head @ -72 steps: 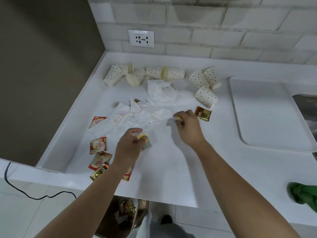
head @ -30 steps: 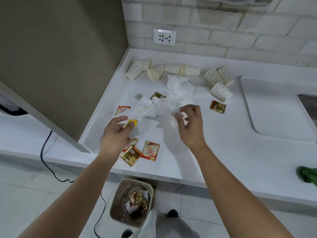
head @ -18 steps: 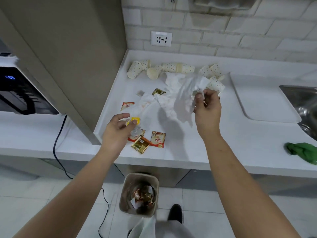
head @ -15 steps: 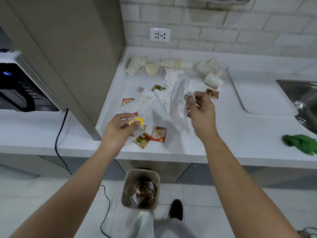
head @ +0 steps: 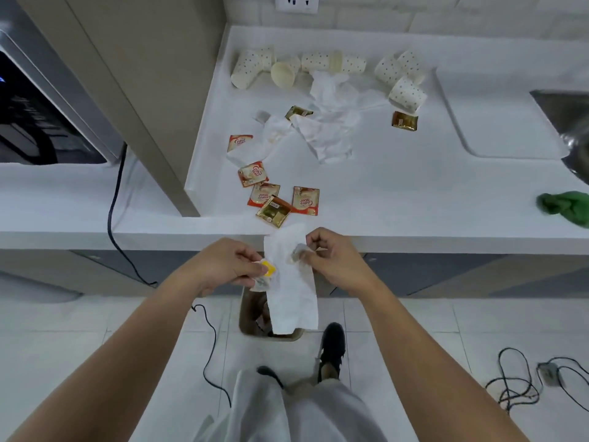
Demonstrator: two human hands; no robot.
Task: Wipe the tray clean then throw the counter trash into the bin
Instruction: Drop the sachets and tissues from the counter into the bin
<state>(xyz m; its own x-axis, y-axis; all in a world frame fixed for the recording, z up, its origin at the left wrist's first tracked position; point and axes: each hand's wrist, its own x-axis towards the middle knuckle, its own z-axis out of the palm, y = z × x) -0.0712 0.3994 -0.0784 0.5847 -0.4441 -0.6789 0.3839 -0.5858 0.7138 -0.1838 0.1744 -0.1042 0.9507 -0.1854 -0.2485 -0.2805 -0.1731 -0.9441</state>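
My left hand pinches a small yellow wrapper just off the counter's front edge. My right hand grips a long white paper napkin that hangs down over the brown bin on the floor. The napkin hides most of the bin's opening. On the white counter lie several coffee creamer sachets, crumpled white napkins and several tipped dotted paper cups. The white tray lies at the right of the counter.
A green cloth lies near the counter's right front edge. A steel sink is past the tray. A dark appliance stands at the left with a black cable hanging down. More cables lie on the tiled floor.
Both hands pulled back from the counter to over the bin, the right carrying the napkin, the left the yellow wrapper. My view tilted down toward the floor.
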